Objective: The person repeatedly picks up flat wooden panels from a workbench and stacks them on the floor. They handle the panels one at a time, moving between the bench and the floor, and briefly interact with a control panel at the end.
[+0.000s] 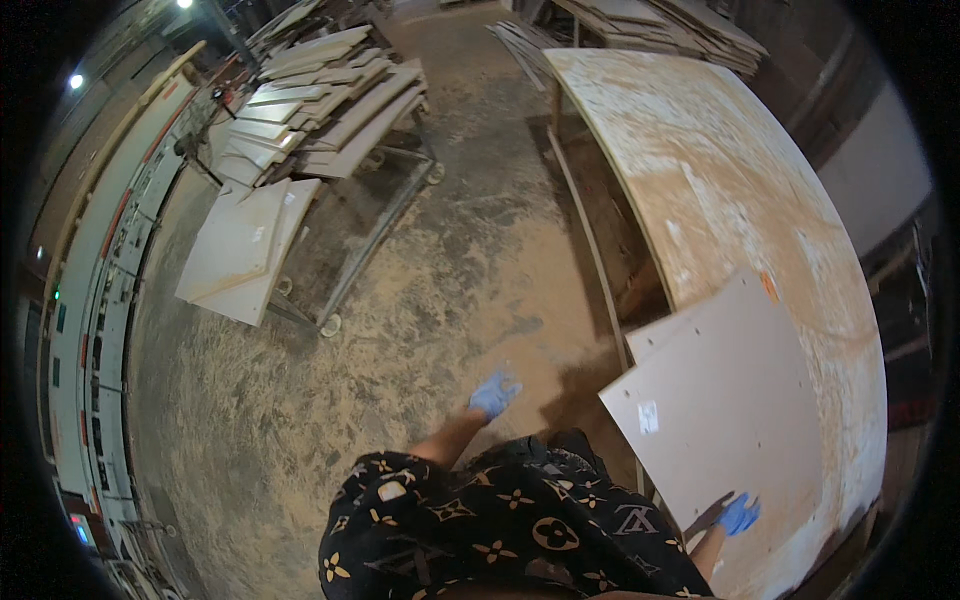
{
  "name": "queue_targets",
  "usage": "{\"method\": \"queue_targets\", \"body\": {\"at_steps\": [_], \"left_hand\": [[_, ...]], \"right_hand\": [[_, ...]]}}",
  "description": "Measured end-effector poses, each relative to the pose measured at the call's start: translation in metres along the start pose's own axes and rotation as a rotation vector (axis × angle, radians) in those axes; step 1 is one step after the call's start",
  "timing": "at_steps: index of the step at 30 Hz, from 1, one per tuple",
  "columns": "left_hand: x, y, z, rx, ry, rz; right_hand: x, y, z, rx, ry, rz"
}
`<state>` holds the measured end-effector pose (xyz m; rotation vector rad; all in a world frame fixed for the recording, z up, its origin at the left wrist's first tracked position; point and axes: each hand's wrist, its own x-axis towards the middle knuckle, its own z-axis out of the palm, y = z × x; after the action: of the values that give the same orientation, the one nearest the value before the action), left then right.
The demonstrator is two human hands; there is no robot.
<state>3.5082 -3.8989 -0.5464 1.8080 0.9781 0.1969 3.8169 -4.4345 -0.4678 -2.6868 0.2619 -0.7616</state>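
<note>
My right hand [740, 514], in a blue glove, rests flat on the near end of a pale drilled panel [725, 400]. The panel lies tilted on a long dusty workbench [700, 160] at my right and overhangs its left edge. My left hand [494, 394], also blue-gloved, hangs free over the sawdust-covered floor [420, 300] with fingers spread, holding nothing. My dark patterned shirt [500, 530] fills the lower middle.
A wheeled cart [330, 130] stacked with several pale boards stands at the upper left, with larger sheets [245, 250] leaning off its near end. A long machine [100, 260] runs along the left wall. More boards [650, 25] are piled beyond the workbench.
</note>
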Motion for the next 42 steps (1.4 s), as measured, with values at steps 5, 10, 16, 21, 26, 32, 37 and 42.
{"method": "queue_targets", "body": {"at_steps": [5, 10, 16, 21, 26, 32, 37, 42], "left_hand": [[0.069, -0.047, -0.053, 0.092, 0.053, -0.067], [0.161, -0.175, -0.145, 0.169, 0.103, -0.216], [0.187, -0.272, -0.233, -0.244, 0.422, -0.840], [0.228, -0.223, -0.232, -0.654, 0.481, -0.945], [0.344, -0.198, -0.271, -0.449, 0.322, -0.995], [0.551, -0.174, -0.440, 0.375, -0.071, -0.454], [0.763, -0.066, -0.566, 0.153, 0.060, -0.365], [0.958, 0.023, -0.609, -0.017, 0.240, 0.088]], "right_hand": [[0.043, -0.200, 0.143, 0.367, -0.155, -0.191], [0.026, -0.417, 0.223, 0.645, -0.262, -0.430], [-0.019, -0.654, 0.281, 0.812, -0.625, -0.381], [-0.095, -0.819, 0.340, 1.021, -1.132, -0.563], [-0.152, -0.974, 0.402, 0.999, -1.275, -0.593], [-0.122, -1.093, 0.447, 0.913, -1.131, -0.426], [-0.093, -1.158, 0.470, 0.732, -0.750, -0.441], [-0.056, -1.217, 0.529, 0.807, -0.592, -0.232]]}}
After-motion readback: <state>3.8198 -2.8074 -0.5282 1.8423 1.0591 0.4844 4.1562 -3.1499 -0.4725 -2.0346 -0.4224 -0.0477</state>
